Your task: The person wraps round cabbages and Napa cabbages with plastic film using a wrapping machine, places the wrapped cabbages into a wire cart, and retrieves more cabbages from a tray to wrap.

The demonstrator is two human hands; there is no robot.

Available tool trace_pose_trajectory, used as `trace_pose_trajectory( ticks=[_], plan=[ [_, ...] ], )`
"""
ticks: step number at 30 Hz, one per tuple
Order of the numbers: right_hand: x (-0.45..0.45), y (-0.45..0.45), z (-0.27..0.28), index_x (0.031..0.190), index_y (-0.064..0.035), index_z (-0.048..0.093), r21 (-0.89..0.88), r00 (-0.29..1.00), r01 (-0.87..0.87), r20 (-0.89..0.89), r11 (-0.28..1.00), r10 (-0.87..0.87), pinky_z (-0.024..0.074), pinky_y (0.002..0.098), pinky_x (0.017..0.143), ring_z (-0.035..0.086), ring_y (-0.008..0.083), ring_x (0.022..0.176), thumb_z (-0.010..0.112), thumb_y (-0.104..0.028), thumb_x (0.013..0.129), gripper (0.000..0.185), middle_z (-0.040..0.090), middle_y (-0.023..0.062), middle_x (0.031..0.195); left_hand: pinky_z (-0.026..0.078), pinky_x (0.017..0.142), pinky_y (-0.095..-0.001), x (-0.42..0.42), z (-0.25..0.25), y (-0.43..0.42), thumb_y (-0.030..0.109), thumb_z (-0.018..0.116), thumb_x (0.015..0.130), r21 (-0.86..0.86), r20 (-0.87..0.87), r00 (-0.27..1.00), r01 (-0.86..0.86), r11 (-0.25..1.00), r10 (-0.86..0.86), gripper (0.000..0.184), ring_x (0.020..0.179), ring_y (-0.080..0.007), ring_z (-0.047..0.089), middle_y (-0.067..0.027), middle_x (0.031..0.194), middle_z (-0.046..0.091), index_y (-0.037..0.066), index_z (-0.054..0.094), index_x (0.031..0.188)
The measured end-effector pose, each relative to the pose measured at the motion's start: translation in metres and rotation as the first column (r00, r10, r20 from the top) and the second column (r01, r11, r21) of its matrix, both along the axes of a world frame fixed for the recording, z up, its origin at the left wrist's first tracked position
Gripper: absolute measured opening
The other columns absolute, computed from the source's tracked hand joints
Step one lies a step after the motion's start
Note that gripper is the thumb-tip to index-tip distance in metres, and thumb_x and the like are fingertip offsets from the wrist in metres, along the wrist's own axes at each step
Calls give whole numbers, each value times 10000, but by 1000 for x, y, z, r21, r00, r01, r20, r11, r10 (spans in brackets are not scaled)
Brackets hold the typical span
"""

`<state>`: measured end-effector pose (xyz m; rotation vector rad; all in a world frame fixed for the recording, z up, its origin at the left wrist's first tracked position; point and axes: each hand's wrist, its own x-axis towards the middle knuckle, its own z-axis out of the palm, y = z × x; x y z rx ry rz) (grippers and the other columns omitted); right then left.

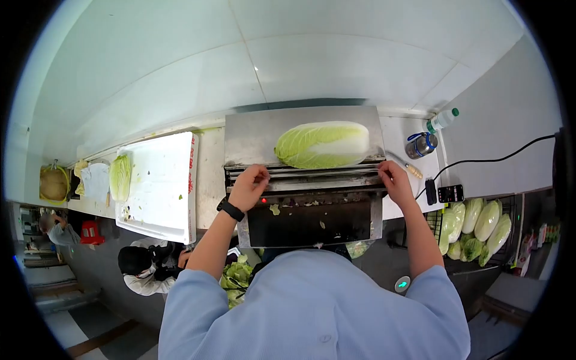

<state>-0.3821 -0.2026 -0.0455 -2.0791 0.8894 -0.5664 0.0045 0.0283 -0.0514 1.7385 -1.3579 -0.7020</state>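
Note:
A napa cabbage (324,144) lies on its side on the steel top of a wrapping machine (246,132), its leafy end to the left. Just in front of it, metal rollers (324,175) run across the machine. My left hand (249,187), with a black watch on the wrist, is closed in a pinch at the rollers' left end. At their right end my right hand (394,181) pinches too. Between the hands there appears to be clear plastic film, though its edge is hard to make out. Leaf scraps litter the dark lower plate (309,222).
Left is a white foam tray (156,204) with another cabbage (120,178). On the right are a knife (413,170), a steel flask (422,145), a bottle (442,120), a phone (451,193) and a basket (433,225) of several cabbages. A person (150,264) is low at left.

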Motion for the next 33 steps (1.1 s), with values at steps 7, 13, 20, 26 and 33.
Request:
trace_pose_trajectory(
  ticks=[7, 13, 20, 26, 33],
  plan=[
    [9, 0, 4, 1026, -6, 620, -29, 1000, -16, 14, 999, 17, 527, 329, 723, 663, 244, 806, 651, 4, 857, 172, 679, 108, 917, 513, 688, -375, -14, 7, -10, 56, 716, 815, -103, 240, 968, -46, 994, 69, 58, 772, -301, 631, -98, 853, 605, 41, 689, 865],
    [11, 1, 6, 862, -21, 687, -269, 990, -64, -136, 961, 28, 520, 372, 667, 643, 287, 743, 709, -24, 791, 74, 641, 96, 821, 498, 649, -363, -18, 8, 4, 66, 715, 818, -166, 304, 948, -44, 985, 93, 53, 731, -280, 616, -82, 827, 588, 55, 692, 865],
    [-9, 29, 28, 863, -24, 693, -314, 996, -28, -86, 949, 1, 489, 335, 603, 629, 263, 691, 725, -27, 804, 67, 634, 96, 800, 485, 630, -351, -31, 27, 34, 66, 714, 823, -217, 259, 953, -100, 971, 156, 56, 691, -259, 594, -76, 798, 559, 53, 704, 877],
    [-27, 62, 79, 845, -27, 695, -322, 997, 5, -68, 947, -29, 488, 319, 575, 634, 238, 676, 749, 7, 775, 94, 640, 93, 780, 477, 598, -327, -45, 65, 68, 19, 735, 792, -297, 237, 963, -54, 953, 128, 86, 671, -235, 587, -75, 789, 575, 35, 708, 872],
    [-47, 87, 154, 821, -35, 704, -331, 1000, 11, -19, 943, -18, 477, 293, 549, 628, 193, 664, 767, 41, 721, 140, 640, 68, 744, 483, 584, -296, -51, 148, 93, -32, 759, 743, -293, 210, 975, -13, 956, 78, 135, 671, -202, 604, -73, 782, 615, 27, 722, 859]
  ],
)
